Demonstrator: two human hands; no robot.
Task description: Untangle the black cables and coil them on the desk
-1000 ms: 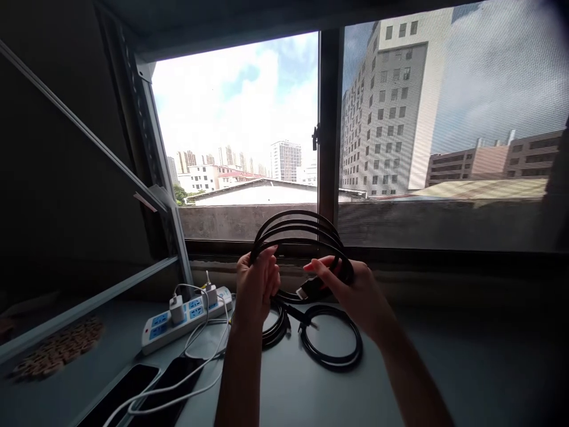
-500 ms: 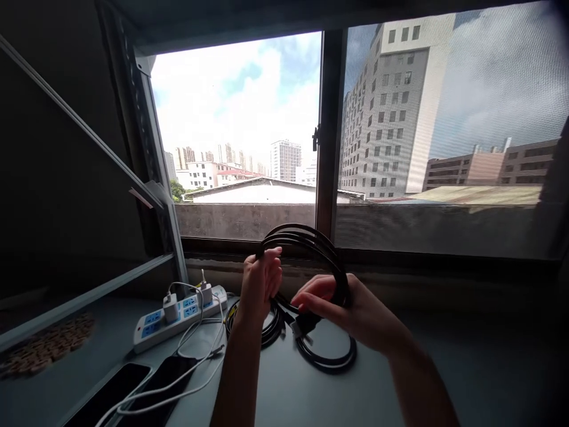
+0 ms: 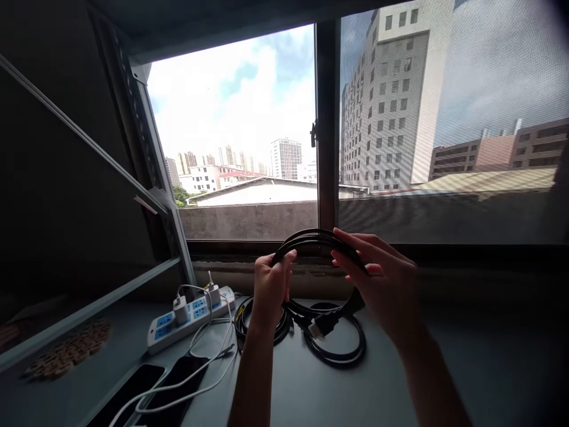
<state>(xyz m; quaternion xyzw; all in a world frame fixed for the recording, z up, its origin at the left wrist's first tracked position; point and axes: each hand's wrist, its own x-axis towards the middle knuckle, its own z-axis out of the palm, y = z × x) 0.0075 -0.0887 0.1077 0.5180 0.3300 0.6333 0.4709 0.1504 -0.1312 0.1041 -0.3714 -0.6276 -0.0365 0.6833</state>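
Observation:
A coiled black cable (image 3: 317, 239) is held up in loops above the table. My left hand (image 3: 272, 283) is closed around the left side of the coil, thumb on top. At the upper right of the loops, my right hand (image 3: 383, 270) pinches the strands between thumb and fingers. A thick black plug with a metal tip (image 3: 323, 326) hangs below the coil, between the hands. Behind it, a black cable loop (image 3: 340, 360) lies on the table. Another black cable coil with a yellow tag (image 3: 242, 314) lies partly hidden behind my left wrist.
A white power strip (image 3: 191, 320) with two chargers stands at the left, near the window wall. White charging cords (image 3: 178, 388) run across dark phones (image 3: 178, 376). A brown woven mat (image 3: 69, 350) lies farther left, by a metal frame (image 3: 124, 281). The window (image 3: 328, 130) is behind.
My right hand has moved up along the coil, from its lower right side to its upper right. The plug has shifted slightly right, and my left hand keeps its hold. The view has shifted slightly.

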